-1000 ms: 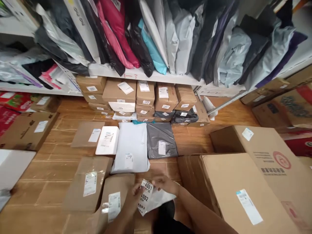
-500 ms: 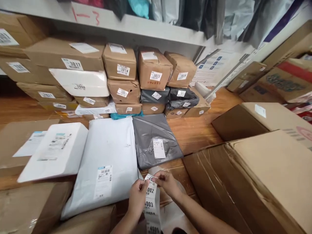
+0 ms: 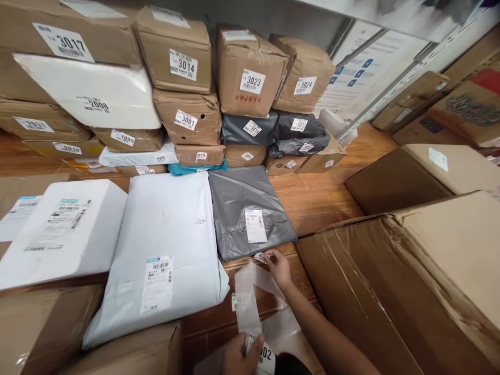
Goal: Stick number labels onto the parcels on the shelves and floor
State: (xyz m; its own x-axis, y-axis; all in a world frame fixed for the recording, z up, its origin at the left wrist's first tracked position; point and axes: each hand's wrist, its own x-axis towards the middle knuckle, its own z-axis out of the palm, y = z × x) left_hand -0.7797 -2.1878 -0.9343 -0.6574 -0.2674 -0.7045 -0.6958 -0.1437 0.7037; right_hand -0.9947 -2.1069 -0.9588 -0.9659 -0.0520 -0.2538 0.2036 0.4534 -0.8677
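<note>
Nearest to the camera, the left hand (image 3: 240, 357) has its thumb and fingers closed on a strip of white paper labels (image 3: 266, 359) with black print, where the digits "02" can be read. Beside it, a long translucent pale backing paper (image 3: 249, 304) hangs loosely over the brown wooden floor (image 3: 316, 203).

A little farther, the right hand (image 3: 278, 268) pinches a small white printed label (image 3: 259, 257) between thumb and forefinger. This label is just at the near edge of a flat dark grey plastic parcel (image 3: 234, 200), which lies on the floor; if it already touches the parcel, I cannot tell. In my judgement, the step in hand is the bringing of one single label to this edge. The next move calls for a straight alignment, then a firm press of the fingertips, while the left hand should keep the strip away from the parcel.

At the left, a large pale grey plastic parcel (image 3: 177, 219) lies against the dark one, and at the right is a big brown cardboard box (image 3: 351, 276). Behind, a row of stacked brown cardboard boxes (image 3: 250, 57) carries similar numbered labels on the front faces, such as "3023", below a white shelf (image 3: 375, 15).
</note>
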